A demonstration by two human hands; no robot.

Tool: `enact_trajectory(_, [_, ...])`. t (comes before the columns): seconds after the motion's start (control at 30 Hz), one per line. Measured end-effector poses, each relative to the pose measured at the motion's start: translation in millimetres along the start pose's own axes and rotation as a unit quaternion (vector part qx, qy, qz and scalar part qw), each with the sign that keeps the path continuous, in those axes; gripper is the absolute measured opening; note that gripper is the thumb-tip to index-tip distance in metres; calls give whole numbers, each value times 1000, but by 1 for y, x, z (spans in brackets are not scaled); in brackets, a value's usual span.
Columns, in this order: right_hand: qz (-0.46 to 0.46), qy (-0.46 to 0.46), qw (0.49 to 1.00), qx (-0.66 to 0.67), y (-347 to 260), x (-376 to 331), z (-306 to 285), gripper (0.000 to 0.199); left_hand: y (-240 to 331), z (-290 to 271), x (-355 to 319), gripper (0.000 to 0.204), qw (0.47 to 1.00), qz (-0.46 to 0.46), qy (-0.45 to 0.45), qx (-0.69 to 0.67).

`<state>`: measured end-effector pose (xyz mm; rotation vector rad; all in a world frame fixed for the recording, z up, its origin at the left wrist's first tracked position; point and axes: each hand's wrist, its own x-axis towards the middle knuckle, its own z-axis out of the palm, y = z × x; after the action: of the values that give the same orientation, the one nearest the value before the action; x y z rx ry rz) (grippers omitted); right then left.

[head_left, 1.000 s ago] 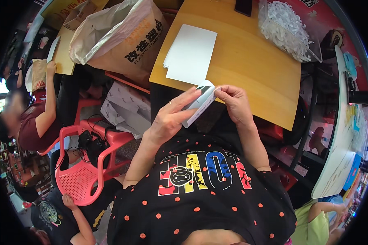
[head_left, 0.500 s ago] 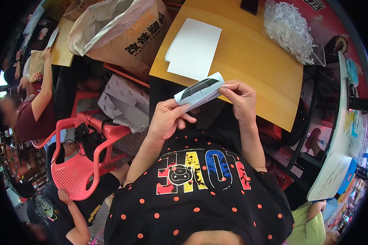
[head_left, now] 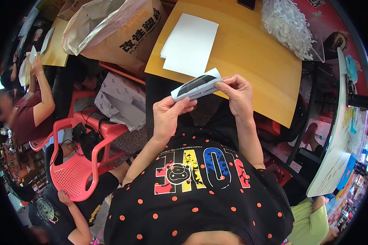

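Between my two hands, just off the table's near edge, is a pale blue printed card (head_left: 197,85) bearing a picture of a dark umbrella; it looks bent or folded lengthwise. My left hand (head_left: 170,113) grips its left end, thumb on the printed face and fingers curled behind. At the right end, my right hand (head_left: 235,90) pinches it between thumb and fingers. Whether it is a flat carton or a single sheet I cannot tell. Beyond it, a small stack of white sheets (head_left: 191,45) lies on the yellow wooden table (head_left: 249,61).
A clear bin of white plastic pieces (head_left: 288,28) stands at the table's far right, near a dark phone (head_left: 246,3). Left of the table are a large woven sack (head_left: 110,32), a white carton (head_left: 122,100) and a red plastic chair (head_left: 75,175). Other people sit nearby.
My left fingers have curled in behind the card, where they hung looser before. The card has tilted slightly, showing more of its lower printed edge. The view has shifted a little.
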<state>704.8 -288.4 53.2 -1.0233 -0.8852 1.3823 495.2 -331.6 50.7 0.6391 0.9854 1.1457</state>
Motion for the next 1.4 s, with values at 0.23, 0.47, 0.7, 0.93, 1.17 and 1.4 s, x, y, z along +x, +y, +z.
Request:
enact_trajectory(0.23, [99,-49,994,12,-3,7,-9,12,-1,-3,0,23,1000,4,-5,14])
enact_trajectory(0.47, [124,-69,990,23,6,11,-17,12,-3,-8,-1,26,1000,-23,-19,2])
enact_trajectory(0.7, [112,-56,992,21,11,9,-18,9,-6,-9,1,29,997,-47,-40,-50])
enact_trajectory(0.93, [87,-49,995,-5,13,7,-13,12,-15,-2,8,28,980,-83,-41,-178])
enact_trajectory(1.17, [91,-43,995,-7,17,7,-12,13,-24,-3,12,26,991,-40,-33,-121])
enact_trajectory(1.4, [56,-24,993,-105,5,5,6,13,-22,-8,14,27,996,-11,-25,-88])
